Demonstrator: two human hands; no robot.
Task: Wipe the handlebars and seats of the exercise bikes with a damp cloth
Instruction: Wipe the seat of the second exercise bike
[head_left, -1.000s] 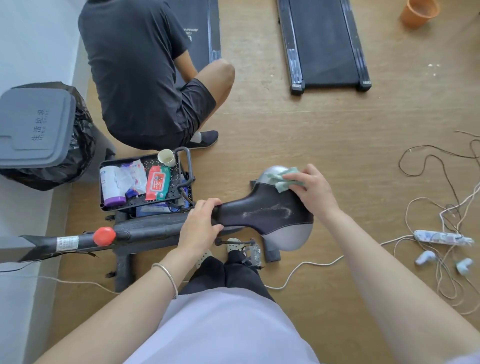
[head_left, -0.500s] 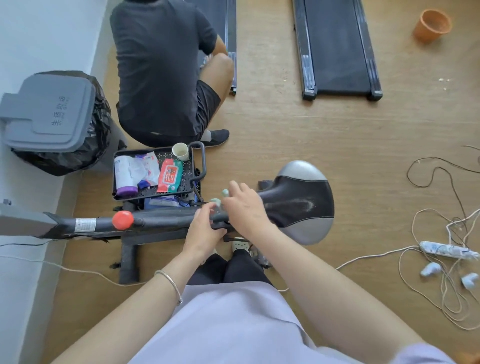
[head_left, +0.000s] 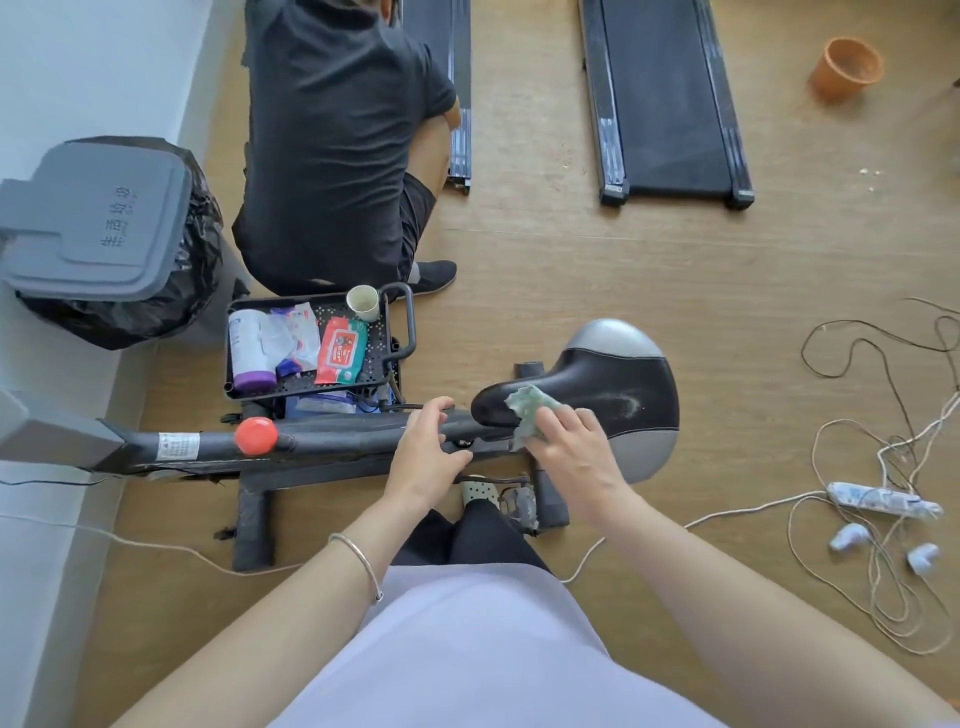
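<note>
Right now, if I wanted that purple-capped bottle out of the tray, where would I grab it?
Probably by its white body, from above. The bottle lies on its side along the tray's left wall, with its round flank facing up. Soft packs lean on its right side, so your fingers would have to nudge those aside.

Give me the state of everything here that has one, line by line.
seat: whitish smear on its rear part.
cloth: crumpled, on the seat's nose.
right hand: fingers flat, pressing the cloth.
left hand: grips the frame bar.
bin: lid shut.
paper cup: upright in the tray.
</note>
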